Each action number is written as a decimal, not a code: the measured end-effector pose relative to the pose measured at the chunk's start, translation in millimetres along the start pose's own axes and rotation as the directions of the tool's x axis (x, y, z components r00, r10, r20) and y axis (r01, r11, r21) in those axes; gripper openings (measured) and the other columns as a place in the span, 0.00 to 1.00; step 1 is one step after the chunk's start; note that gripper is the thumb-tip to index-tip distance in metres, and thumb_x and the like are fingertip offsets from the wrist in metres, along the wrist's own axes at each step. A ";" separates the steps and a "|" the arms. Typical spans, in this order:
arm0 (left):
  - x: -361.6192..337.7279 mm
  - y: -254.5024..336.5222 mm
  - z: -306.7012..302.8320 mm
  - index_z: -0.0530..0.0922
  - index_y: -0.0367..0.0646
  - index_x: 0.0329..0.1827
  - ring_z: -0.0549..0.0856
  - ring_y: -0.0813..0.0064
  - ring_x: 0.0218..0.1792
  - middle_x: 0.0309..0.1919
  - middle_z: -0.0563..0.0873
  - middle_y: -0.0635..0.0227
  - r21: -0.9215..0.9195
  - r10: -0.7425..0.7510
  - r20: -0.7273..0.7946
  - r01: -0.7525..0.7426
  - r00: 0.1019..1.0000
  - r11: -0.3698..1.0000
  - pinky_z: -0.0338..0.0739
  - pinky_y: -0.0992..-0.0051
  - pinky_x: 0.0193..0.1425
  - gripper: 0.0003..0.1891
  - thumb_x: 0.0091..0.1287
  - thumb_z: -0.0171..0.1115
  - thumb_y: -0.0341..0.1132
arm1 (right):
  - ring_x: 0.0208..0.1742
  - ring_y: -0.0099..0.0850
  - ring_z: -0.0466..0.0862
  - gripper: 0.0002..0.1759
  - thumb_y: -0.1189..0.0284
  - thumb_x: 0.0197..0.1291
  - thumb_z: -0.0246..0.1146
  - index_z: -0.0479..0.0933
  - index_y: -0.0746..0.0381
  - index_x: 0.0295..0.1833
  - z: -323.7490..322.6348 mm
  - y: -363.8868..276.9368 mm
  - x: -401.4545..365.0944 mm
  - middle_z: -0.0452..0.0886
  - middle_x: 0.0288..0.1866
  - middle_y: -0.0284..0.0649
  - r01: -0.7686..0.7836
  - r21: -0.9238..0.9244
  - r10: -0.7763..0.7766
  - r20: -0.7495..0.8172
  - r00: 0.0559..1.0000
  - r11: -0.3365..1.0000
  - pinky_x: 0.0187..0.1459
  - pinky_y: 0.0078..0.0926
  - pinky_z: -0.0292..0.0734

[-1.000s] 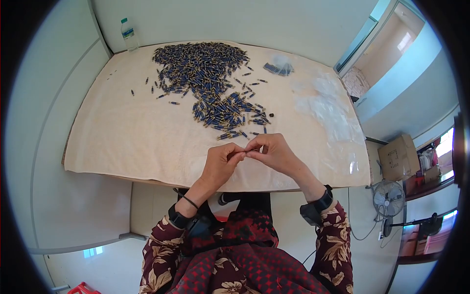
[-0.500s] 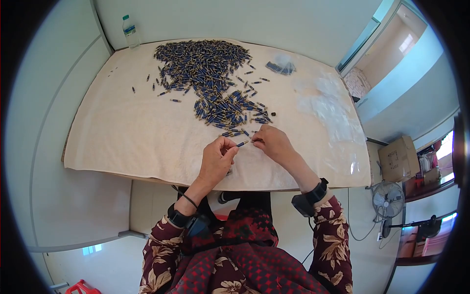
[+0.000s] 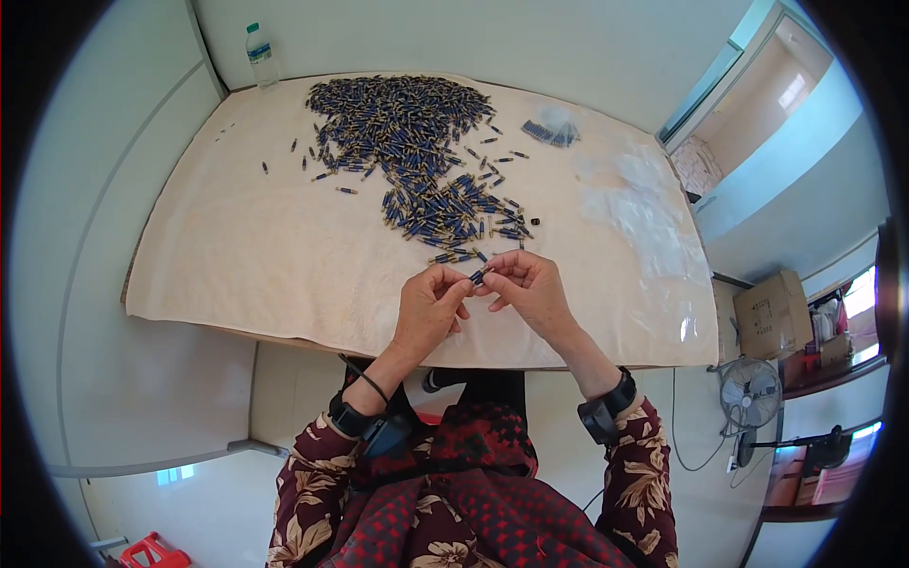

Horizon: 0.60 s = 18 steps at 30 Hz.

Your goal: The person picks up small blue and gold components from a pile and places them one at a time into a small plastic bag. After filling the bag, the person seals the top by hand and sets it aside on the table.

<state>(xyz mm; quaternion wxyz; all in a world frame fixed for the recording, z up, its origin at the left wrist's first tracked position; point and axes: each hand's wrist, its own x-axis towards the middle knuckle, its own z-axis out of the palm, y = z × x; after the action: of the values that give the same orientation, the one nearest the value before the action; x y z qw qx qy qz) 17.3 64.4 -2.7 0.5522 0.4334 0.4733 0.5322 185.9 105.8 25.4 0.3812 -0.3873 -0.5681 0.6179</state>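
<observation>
My left hand (image 3: 428,309) and my right hand (image 3: 528,288) meet over the near part of a cream cloth (image 3: 265,256) that covers the table. Between their fingertips they pinch one small blue and brass part (image 3: 479,275). Just beyond the hands lies a big pile of the same blue and brass parts (image 3: 417,151), spread from the far middle of the cloth toward me. A few strays (image 3: 317,176) lie to the left of the pile.
A water bottle (image 3: 258,55) stands at the far left corner. A small bag of parts (image 3: 549,131) and clear plastic bags (image 3: 632,213) lie on the right side. A cardboard box (image 3: 774,303) and a fan (image 3: 748,388) stand on the floor at right.
My right hand reached to the pile's near edge half a second ago, then came back. Both hands are together again on one part.
</observation>
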 end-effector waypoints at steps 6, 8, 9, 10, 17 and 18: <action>-1.9 4.2 -5.3 0.77 0.34 0.35 0.79 0.84 0.18 0.26 0.84 0.67 -0.060 -0.025 0.097 0.031 0.995 0.998 0.72 0.85 0.16 0.05 0.66 0.61 0.28 | 0.37 0.27 0.86 0.11 0.80 0.61 0.62 0.75 0.69 0.49 1.1 5.5 -3.1 0.83 0.39 0.40 0.062 0.021 -0.062 0.017 0.998 0.998 0.36 0.20 0.85; -2.5 6.9 -9.0 0.77 0.34 0.35 0.79 0.84 0.18 0.26 0.84 0.67 -0.028 -0.037 0.116 0.041 0.993 0.999 0.71 0.84 0.15 0.04 0.66 0.61 0.27 | 0.37 0.27 0.86 0.11 0.80 0.61 0.63 0.76 0.69 0.49 0.5 5.1 -4.9 0.83 0.38 0.40 0.055 0.022 -0.056 0.015 0.998 0.998 0.36 0.19 0.85; -2.7 8.8 -10.3 0.77 0.34 0.35 0.79 0.84 0.18 0.26 0.84 0.66 0.002 -0.049 0.137 0.049 0.989 0.999 0.71 0.84 0.15 0.04 0.65 0.60 0.26 | 0.37 0.26 0.86 0.11 0.80 0.61 0.63 0.77 0.69 0.49 1.4 1.3 -6.5 0.83 0.37 0.39 0.049 0.019 -0.049 0.013 0.999 0.999 0.36 0.19 0.84; -2.8 10.4 -10.9 0.77 0.34 0.35 0.79 0.84 0.18 0.26 0.84 0.66 0.030 -0.062 0.158 0.057 0.985 0.998 0.71 0.84 0.14 0.03 0.65 0.60 0.25 | 0.36 0.25 0.86 0.11 0.79 0.60 0.64 0.77 0.69 0.49 1.7 -1.3 -8.2 0.83 0.37 0.39 0.041 0.016 -0.041 0.010 0.999 0.999 0.36 0.19 0.84; 2.4 14.5 -23.8 0.79 0.36 0.35 0.77 0.87 0.16 0.22 0.83 0.70 0.155 -0.141 0.262 0.102 0.955 0.983 0.68 0.86 0.15 0.02 0.64 0.61 0.26 | 0.32 0.19 0.83 0.05 0.77 0.58 0.66 0.82 0.68 0.38 0.9 -13.4 -18.6 0.83 0.29 0.35 0.013 -0.346 -0.013 0.004 1.000 0.938 0.31 0.15 0.79; 3.8 13.7 -25.0 0.79 0.36 0.36 0.76 0.88 0.16 0.23 0.83 0.71 0.182 -0.160 0.299 0.108 0.941 0.977 0.68 0.86 0.16 0.02 0.64 0.62 0.25 | 0.30 0.18 0.82 0.05 0.76 0.58 0.67 0.82 0.68 0.37 1.2 -14.2 -20.0 0.83 0.28 0.35 0.021 -0.433 -0.018 0.012 1.000 0.901 0.30 0.15 0.79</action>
<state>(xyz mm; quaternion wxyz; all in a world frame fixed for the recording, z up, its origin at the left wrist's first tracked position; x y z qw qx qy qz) -9.7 68.4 6.1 0.6177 0.5224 0.4507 0.3774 193.5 88.0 40.5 0.2896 -0.4544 -0.6964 0.4739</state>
